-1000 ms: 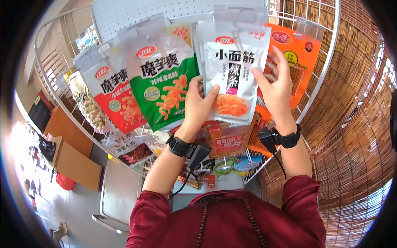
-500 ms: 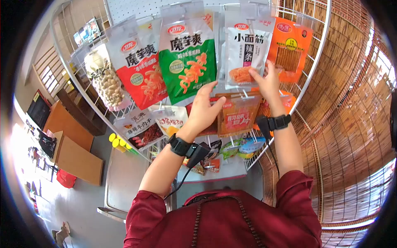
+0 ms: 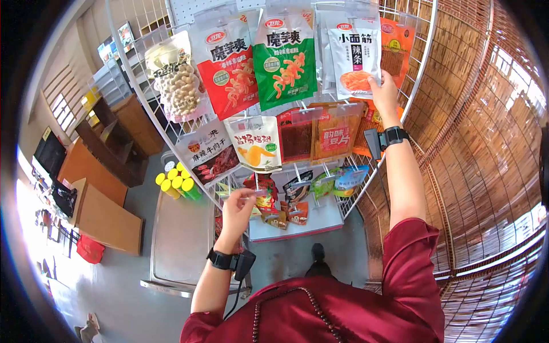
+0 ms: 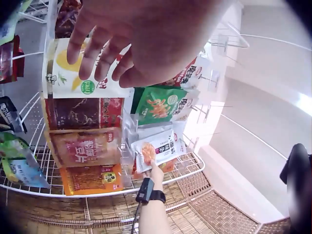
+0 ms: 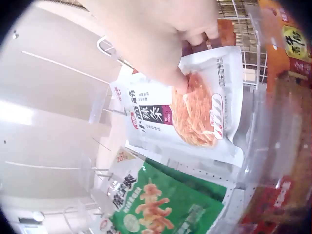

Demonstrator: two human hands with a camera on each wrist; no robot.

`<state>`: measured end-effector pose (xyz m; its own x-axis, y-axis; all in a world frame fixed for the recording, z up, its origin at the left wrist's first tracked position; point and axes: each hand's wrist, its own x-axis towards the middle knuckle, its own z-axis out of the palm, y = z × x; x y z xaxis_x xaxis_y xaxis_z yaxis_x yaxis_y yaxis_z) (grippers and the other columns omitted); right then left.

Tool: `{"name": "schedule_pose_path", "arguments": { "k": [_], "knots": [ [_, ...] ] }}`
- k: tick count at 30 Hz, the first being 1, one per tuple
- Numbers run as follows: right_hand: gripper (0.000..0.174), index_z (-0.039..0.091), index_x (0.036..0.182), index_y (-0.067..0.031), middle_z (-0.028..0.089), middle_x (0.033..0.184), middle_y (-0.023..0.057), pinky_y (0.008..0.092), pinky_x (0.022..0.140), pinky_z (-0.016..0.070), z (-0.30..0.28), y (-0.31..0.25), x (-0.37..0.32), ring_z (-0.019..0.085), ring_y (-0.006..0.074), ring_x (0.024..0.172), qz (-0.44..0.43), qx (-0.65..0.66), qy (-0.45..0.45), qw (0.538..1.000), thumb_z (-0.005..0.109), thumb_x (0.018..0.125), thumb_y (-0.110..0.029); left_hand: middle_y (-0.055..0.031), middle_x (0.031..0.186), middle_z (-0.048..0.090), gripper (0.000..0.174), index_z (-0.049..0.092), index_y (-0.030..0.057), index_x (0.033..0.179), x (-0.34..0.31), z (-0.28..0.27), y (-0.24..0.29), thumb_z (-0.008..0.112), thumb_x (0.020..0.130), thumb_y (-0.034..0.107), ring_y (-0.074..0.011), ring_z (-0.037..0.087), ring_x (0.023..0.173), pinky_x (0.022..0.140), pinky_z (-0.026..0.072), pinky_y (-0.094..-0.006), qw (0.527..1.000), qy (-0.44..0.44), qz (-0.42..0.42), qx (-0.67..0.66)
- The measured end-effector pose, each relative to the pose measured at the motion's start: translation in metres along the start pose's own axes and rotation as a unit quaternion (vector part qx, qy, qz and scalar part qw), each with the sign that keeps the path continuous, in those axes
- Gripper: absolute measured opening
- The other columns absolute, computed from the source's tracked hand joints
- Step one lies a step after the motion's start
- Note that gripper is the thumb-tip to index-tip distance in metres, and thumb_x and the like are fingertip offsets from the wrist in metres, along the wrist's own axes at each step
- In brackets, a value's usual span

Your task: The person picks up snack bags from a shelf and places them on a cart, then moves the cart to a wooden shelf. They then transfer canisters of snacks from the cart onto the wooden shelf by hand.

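Observation:
My right hand [image 3: 386,97] pinches the lower right corner of a white snack packet [image 3: 355,57] with a picture of orange strips, thumb on the front and fingers behind. In the right wrist view, this thumb [image 5: 170,80] lies over the printed food. The packet is on the upper row of the rack, between a green packet [image 3: 286,71] and an orange packet [image 3: 397,48]. Lower down at the left, my left hand [image 3: 237,214] holds nothing, its fingers loosely bent near the hook ends below a white chicken-wing packet [image 3: 254,146].
A white wire rack [image 3: 143,97] carries red, brown and nut packets. Smaller packets [image 3: 326,183] hang below, over a white base shelf [image 3: 297,228]. Yellow-lidded jars [image 3: 177,180] stand on a metal table [image 3: 183,246] at the left. A woven screen [image 3: 469,143] borders the right.
My left hand has dropped from beside the white packet to the lower rack. My right hand has moved from the packet's side to its lower corner. The view has shifted lower and left.

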<state>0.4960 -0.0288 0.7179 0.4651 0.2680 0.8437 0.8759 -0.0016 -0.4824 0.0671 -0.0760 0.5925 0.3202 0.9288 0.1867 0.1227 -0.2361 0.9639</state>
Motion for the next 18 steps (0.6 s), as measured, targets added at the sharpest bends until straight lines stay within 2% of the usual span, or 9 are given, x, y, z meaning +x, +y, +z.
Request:
{"name": "schedule_pose_path", "arguments": {
  "k": [2, 3, 4, 6, 7, 12, 14, 17, 18],
  "knots": [
    [0.036, 0.056, 0.1, 0.0024, 0.061, 0.092, 0.0197, 0.0348, 0.073, 0.045, -0.009, -0.01, -0.001, 0.06, 0.0296, 0.083, 0.07, 0.109, -0.117, 0.985, 0.064, 0.075, -0.022, -0.0053, 0.084, 0.06, 0.021, 0.055, -0.0005, 0.099, -0.007, -0.005, -0.003, 0.056, 0.081, 0.009, -0.0094, 0.056, 0.072, 0.063, 0.0458, -0.0224, 1.0, -0.018, 0.001, 0.007],
    [0.031, 0.058, 0.095, 0.0038, 0.063, 0.087, 0.0139, 0.0294, 0.068, 0.0451, -0.012, -0.016, -0.005, 0.061, 0.0201, 0.077, 0.113, 0.157, -0.15, 0.97, 0.063, 0.077, -0.022, -0.0065, 0.085, 0.06, 0.021, 0.054, -0.0012, 0.101, -0.009, -0.007, -0.004, 0.055, 0.082, 0.009, -0.0106, 0.057, 0.074, 0.064, 0.0465, -0.0233, 0.999, -0.033, -0.002, 0.012],
    [0.031, 0.058, 0.095, 0.0038, 0.063, 0.087, 0.0139, 0.0294, 0.068, 0.0451, -0.017, -0.027, -0.01, 0.061, 0.0201, 0.077, 0.113, 0.156, -0.149, 0.97, 0.063, 0.077, -0.022, -0.0077, 0.087, 0.06, 0.022, 0.053, -0.002, 0.102, -0.011, -0.007, -0.005, 0.054, 0.083, 0.009, -0.0117, 0.058, 0.077, 0.066, 0.0472, -0.0243, 0.999, -0.047, -0.005, 0.018],
    [0.029, 0.059, 0.095, 0.004, 0.063, 0.087, 0.0078, 0.0238, 0.065, 0.0441, -0.027, -0.045, -0.021, 0.058, 0.0113, 0.075, 0.225, 0.357, -0.167, 0.891, 0.059, 0.082, -0.022, -0.0072, 0.087, 0.06, 0.022, 0.053, -0.0017, 0.102, -0.008, -0.002, 0.005, 0.054, 0.083, 0.01, -0.0116, 0.058, 0.077, 0.066, 0.0469, -0.0243, 0.999, -0.047, 0.007, -0.011],
    [0.027, 0.058, 0.096, 0.0045, 0.062, 0.088, 0.0053, 0.0213, 0.064, 0.0438, -0.027, -0.045, -0.025, 0.056, 0.0082, 0.073, 0.237, 0.364, -0.175, 0.883, 0.056, 0.085, -0.02, -0.0066, 0.088, 0.06, 0.021, 0.053, -0.0014, 0.102, -0.003, 0.003, 0.012, 0.054, 0.084, 0.01, -0.0114, 0.057, 0.078, 0.066, 0.0466, -0.0244, 0.998, -0.044, 0.021, -0.039],
    [0.028, 0.056, 0.099, 0.0046, 0.061, 0.088, 0.0059, 0.0212, 0.065, 0.0451, -0.036, -0.055, -0.032, 0.057, 0.008, 0.073, 0.241, 0.473, -0.187, 0.827, 0.055, 0.086, -0.02, -0.0057, 0.094, 0.059, 0.024, 0.052, 0.001, 0.106, 0.038, 0.035, 0.061, 0.053, 0.085, 0.013, -0.0133, 0.058, 0.082, 0.068, 0.0463, -0.0243, 0.995, -0.083, 0.053, 0.032],
    [0.027, 0.057, 0.097, 0.0037, 0.061, 0.088, 0.0057, 0.0212, 0.065, 0.0454, -0.039, -0.051, -0.031, 0.057, 0.0083, 0.074, 0.252, 0.495, -0.214, 0.804, 0.055, 0.086, -0.021, -0.0069, 0.101, 0.057, 0.028, 0.048, 0.0022, 0.111, 0.062, 0.056, 0.078, 0.051, 0.086, 0.015, -0.0136, 0.057, 0.084, 0.068, 0.0461, -0.0244, 0.988, -0.107, 0.108, 0.011],
    [0.027, 0.056, 0.096, 0.0034, 0.061, 0.088, 0.0057, 0.0212, 0.066, 0.0453, -0.042, -0.047, -0.026, 0.057, 0.0082, 0.075, 0.239, 0.492, -0.224, 0.807, 0.055, 0.086, -0.021, -0.0088, 0.107, 0.054, 0.035, 0.042, 0.003, 0.118, 0.102, 0.097, 0.104, 0.05, 0.087, 0.017, -0.0149, 0.056, 0.089, 0.07, 0.0465, -0.0252, 0.983, -0.111, 0.136, -0.06],
    [0.027, 0.056, 0.096, 0.0035, 0.061, 0.088, 0.0056, 0.0212, 0.067, 0.0451, -0.042, -0.044, -0.025, 0.057, 0.0081, 0.075, 0.234, 0.496, -0.236, 0.802, 0.055, 0.086, -0.021, -0.0106, 0.112, 0.051, 0.041, 0.035, 0.0034, 0.125, 0.116, 0.11, 0.11, 0.048, 0.088, 0.017, -0.0168, 0.055, 0.092, 0.071, 0.0472, -0.0269, 0.981, -0.12, 0.128, -0.089]
  ]
}}
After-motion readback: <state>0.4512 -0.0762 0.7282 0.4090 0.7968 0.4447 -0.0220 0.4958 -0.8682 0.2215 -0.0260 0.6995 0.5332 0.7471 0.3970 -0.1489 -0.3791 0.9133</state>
